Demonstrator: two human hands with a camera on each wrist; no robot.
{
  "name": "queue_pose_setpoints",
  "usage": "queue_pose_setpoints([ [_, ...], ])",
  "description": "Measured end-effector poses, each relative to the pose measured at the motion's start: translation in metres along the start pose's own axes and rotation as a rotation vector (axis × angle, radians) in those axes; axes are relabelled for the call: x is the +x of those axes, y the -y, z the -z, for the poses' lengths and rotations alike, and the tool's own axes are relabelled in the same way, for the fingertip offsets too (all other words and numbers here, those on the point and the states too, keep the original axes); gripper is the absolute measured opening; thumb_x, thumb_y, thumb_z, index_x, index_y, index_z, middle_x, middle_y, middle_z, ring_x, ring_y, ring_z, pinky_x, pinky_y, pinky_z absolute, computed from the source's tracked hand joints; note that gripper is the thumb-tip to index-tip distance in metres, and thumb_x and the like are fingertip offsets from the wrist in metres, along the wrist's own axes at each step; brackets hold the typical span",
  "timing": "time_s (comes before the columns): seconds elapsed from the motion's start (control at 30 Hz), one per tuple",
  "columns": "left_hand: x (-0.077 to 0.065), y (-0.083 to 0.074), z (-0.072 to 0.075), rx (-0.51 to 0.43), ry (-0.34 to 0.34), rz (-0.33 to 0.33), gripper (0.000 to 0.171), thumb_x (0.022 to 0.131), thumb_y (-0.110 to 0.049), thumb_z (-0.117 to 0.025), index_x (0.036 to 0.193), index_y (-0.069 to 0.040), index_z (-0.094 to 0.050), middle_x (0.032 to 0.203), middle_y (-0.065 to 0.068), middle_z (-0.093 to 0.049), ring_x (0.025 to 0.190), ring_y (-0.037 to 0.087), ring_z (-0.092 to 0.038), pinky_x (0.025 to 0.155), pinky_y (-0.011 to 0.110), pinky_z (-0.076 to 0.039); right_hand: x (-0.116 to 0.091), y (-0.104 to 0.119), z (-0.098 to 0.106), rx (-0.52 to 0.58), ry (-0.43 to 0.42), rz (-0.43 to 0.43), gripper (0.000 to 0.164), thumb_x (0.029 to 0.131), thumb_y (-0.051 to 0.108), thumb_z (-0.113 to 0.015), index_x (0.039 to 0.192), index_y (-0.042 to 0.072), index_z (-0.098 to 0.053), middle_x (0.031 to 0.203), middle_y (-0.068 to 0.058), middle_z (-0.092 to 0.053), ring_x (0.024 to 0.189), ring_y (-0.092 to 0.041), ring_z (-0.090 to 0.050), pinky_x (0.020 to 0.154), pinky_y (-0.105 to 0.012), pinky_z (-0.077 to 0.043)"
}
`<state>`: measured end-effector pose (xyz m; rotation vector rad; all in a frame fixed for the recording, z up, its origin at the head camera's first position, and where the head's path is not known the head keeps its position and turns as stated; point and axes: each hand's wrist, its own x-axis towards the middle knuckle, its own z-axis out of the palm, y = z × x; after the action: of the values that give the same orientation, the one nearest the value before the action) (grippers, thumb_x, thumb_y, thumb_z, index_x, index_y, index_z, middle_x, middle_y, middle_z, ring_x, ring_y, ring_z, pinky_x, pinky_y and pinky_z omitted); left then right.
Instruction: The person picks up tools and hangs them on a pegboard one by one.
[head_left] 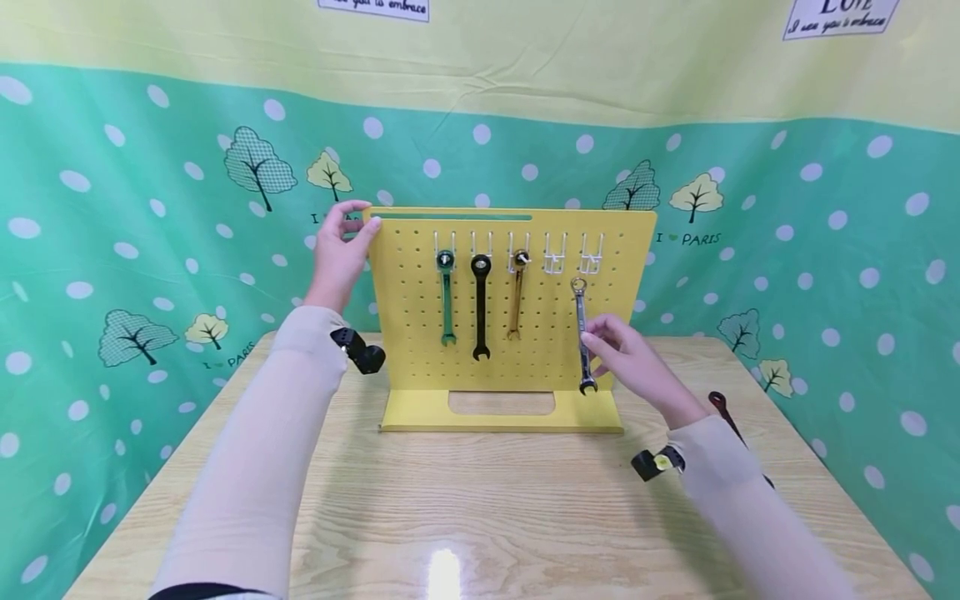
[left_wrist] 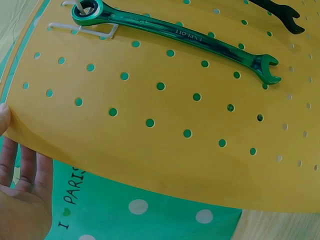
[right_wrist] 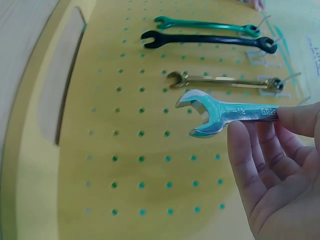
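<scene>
My left hand (head_left: 341, 258) grips the upper left corner of a yellow pegboard (head_left: 420, 367), thumb on the front face and fingers behind the edge. My right hand (head_left: 630, 358) pinches the shaft of a silver combination wrench (head_left: 581, 310) in front of the board's right side. That wrench stands nearly upright, ring end up and open jaw down. From white wire hooks hang a green wrench (head_left: 447, 304), a black wrench (head_left: 482, 308) and a gold wrench (head_left: 517, 300). Right of them are two more hooks (head_left: 554, 263), above the silver wrench's ring.
The board's yellow base (head_left: 585, 412) stands on a wooden table (head_left: 420, 517). A dark red wrench (head_left: 718, 402) lies on the table at the right, partly hidden by my right forearm. A green and yellow patterned curtain (head_left: 480, 167) hangs behind and at both sides.
</scene>
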<state>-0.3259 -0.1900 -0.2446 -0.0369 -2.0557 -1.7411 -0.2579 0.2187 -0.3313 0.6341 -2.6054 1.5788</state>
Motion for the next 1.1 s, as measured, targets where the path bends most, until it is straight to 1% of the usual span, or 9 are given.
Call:
queue_pose_setpoints([
  [0.3,0.001,0.001,0.001,-0.012,0.001,0.005,0.032,0.099,-0.036,-0.063,0.130,-0.029,-0.058,0.119,0.004,-0.056,0.105,0.021,-0.059,0.089,0.034,-0.048,0.013,0.023,-0.009,0.017,-0.023,0.036,0.028,0.106,0.022,-0.052,0.122,-0.001,-0.051,0.105,-0.017,-0.057,0.093,-0.030,-0.058,0.072,-0.039,-0.059],
  [0.5,0.000,0.000,0.001,-0.016,0.003,0.000,0.032,0.098,-0.036,-0.063,0.129,-0.028,-0.058,0.118,0.004,-0.056,0.105,0.021,-0.059,0.089,0.034,-0.049,0.019,0.029,-0.011,0.019,-0.021,0.041,0.028,0.106,0.021,-0.052,0.123,-0.002,-0.051,0.106,-0.016,-0.057,0.093,-0.027,-0.058,0.072,-0.038,-0.059],
  [0.87,0.000,0.000,0.001,-0.012,-0.002,0.002,0.032,0.099,-0.036,-0.063,0.129,-0.028,-0.057,0.118,0.003,-0.055,0.104,0.020,-0.058,0.087,0.033,-0.048,0.026,0.028,-0.013,0.029,-0.004,0.020,0.029,0.106,0.019,-0.052,0.123,-0.004,-0.050,0.106,-0.019,-0.058,0.094,-0.030,-0.058,0.073,-0.037,-0.058],
  [0.93,-0.001,-0.001,0.000,-0.012,-0.001,0.003,0.032,0.099,-0.036,-0.063,0.129,-0.028,-0.057,0.118,0.003,-0.055,0.104,0.020,-0.058,0.087,0.033,-0.048,0.027,0.026,-0.014,0.033,-0.002,0.016,0.029,0.106,0.020,-0.052,0.123,-0.004,-0.050,0.107,-0.018,-0.058,0.094,-0.030,-0.058,0.075,-0.039,-0.058],
  [1.1,-0.001,-0.001,0.000,-0.011,0.003,0.009,0.032,0.099,-0.036,-0.062,0.130,-0.028,-0.057,0.120,0.003,-0.055,0.105,0.020,-0.058,0.088,0.033,-0.048,0.032,0.019,-0.015,0.054,-0.004,-0.005,0.028,0.106,0.020,-0.052,0.123,-0.003,-0.050,0.108,-0.017,-0.058,0.095,-0.029,-0.059,0.079,-0.048,-0.058],
])
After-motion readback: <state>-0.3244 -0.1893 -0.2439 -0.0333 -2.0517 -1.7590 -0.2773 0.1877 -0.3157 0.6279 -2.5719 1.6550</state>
